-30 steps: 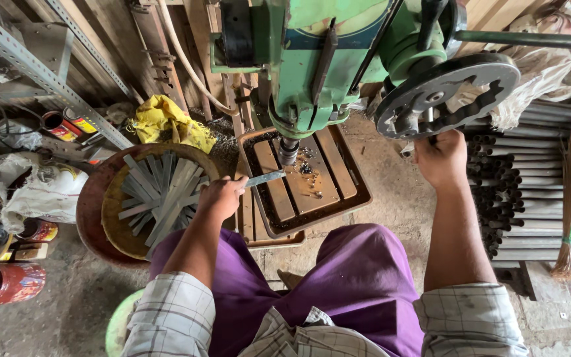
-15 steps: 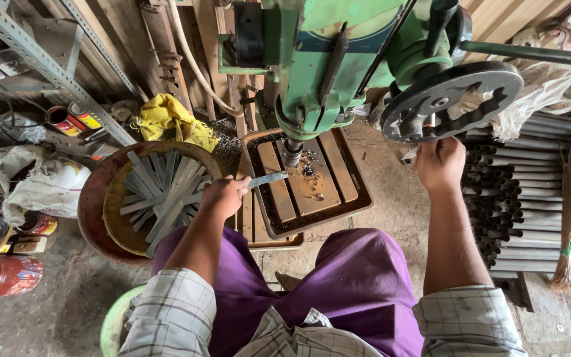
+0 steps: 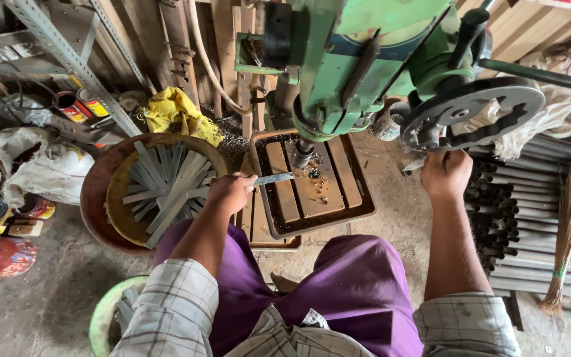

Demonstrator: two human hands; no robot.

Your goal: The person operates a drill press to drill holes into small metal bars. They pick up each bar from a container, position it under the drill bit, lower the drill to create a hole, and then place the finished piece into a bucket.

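- The left hand (image 3: 231,192) is closed around one end of a flat metal strip (image 3: 273,178); the strip lies level and reaches right over the left edge of the drill table (image 3: 338,192).
- The strip's far end sits just under the drill chuck (image 3: 301,153) of the green drill press (image 3: 365,66).
- Metal chips lie scattered on the slatted table near the chuck.
- The right hand (image 3: 445,173) is raised and curled at the lower rim of the grey feed wheel (image 3: 474,112); its fingers are hidden, so what exactly they grip cannot be told.
- A round basin (image 3: 115,211) holding a pile of similar strips (image 3: 163,188) sits on the floor just left of the left hand.
- A stack of dark metal rods (image 3: 517,218) lies right of the right arm, with a broom (image 3: 566,231) across it.
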